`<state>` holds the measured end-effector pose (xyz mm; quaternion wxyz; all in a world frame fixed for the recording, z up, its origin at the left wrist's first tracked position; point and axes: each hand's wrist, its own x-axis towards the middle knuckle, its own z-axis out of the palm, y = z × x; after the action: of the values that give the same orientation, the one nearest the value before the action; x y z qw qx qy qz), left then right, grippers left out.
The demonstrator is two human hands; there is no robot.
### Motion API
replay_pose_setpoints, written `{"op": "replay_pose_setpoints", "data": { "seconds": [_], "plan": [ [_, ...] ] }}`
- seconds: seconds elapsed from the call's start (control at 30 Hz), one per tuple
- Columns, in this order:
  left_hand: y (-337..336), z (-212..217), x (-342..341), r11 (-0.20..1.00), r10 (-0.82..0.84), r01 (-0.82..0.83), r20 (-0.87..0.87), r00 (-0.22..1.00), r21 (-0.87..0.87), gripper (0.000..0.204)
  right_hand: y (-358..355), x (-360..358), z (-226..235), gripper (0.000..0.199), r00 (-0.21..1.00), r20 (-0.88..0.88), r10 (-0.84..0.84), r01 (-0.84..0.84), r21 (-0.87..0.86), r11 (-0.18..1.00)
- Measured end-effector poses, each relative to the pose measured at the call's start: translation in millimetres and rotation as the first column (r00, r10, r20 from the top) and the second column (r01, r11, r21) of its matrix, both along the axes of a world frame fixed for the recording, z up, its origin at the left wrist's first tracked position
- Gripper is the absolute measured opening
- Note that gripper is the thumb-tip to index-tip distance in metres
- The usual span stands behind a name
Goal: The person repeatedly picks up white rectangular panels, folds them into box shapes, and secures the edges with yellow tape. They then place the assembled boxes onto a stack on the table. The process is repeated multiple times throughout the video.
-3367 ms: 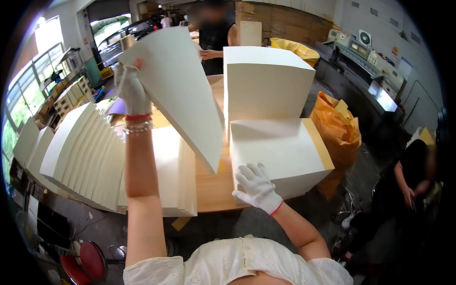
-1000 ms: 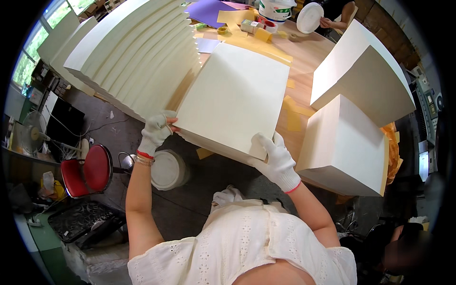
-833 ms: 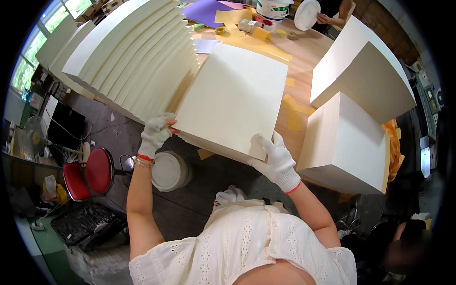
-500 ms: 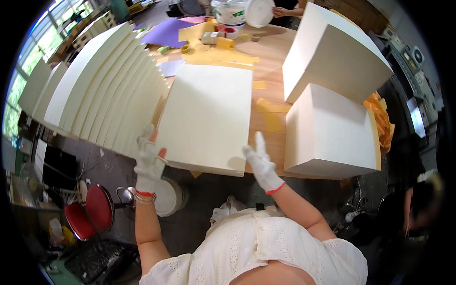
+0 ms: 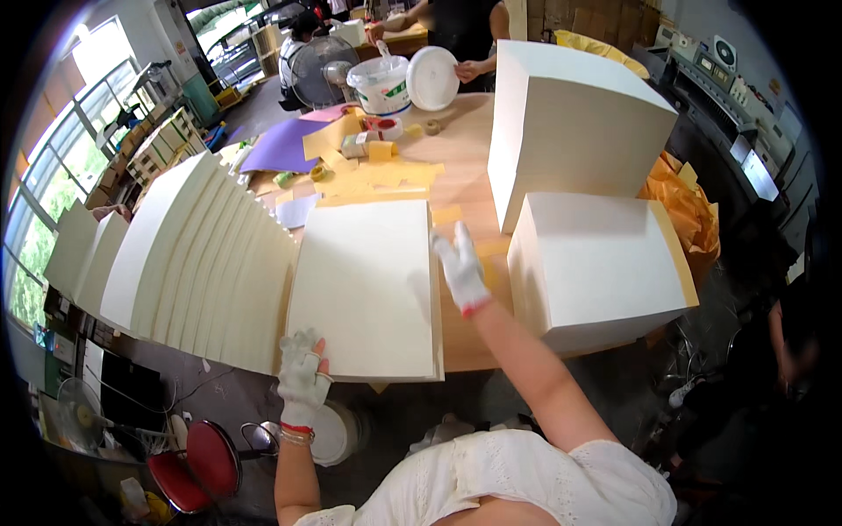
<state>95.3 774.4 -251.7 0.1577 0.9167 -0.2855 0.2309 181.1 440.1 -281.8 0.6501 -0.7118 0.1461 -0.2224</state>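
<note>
A low stack of large cream paper sheets (image 5: pixel 364 289) lies on the table in front of me. At its near left corner is my left hand (image 5: pixel 303 379), in a white glove with bare fingertips, its fingers extended along the edge. My right hand (image 5: pixel 461 267), also gloved, is at the stack's right edge with its fingers apart; whether it touches the paper I cannot tell. Left of the stack, several paper blocks (image 5: pixel 197 272) lean in a stepped row. On the right, a tall paper stack (image 5: pixel 574 131) rises behind a lower paper stack (image 5: pixel 605 254).
Yellow paper scraps (image 5: pixel 377 180), a purple sheet (image 5: pixel 281 152) and tape rolls lie toward the back. Beyond them stands a white bucket (image 5: pixel 380 88), beside a co-worker's hand holding a round white lid (image 5: pixel 432 79). An orange bag (image 5: pixel 680 206) is at the right; a red chair (image 5: pixel 213 456) stands lower left.
My view has tilted up, showing more of the room. My right hand has moved farther along the stack's right edge. My left hand stays by the near left corner.
</note>
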Motion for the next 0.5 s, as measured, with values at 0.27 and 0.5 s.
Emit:
{"op": "replay_pose_setpoints", "data": {
  "seconds": [0.27,0.5],
  "plan": [
    [-7.0,-2.5,-11.0,0.997,0.060,-0.055,0.080,0.995,-0.061,0.032,-59.5,153.5,13.1,0.054,0.928,-0.335,-0.164,0.004,-0.431,0.902],
    [-16.0,24.2,-46.9,0.956,0.109,-0.117,-0.047,0.993,-0.269,0.033,-93.4,130.1,-137.2,0.036,0.767,-0.233,-0.598,0.569,-0.185,0.802]
  ]
}}
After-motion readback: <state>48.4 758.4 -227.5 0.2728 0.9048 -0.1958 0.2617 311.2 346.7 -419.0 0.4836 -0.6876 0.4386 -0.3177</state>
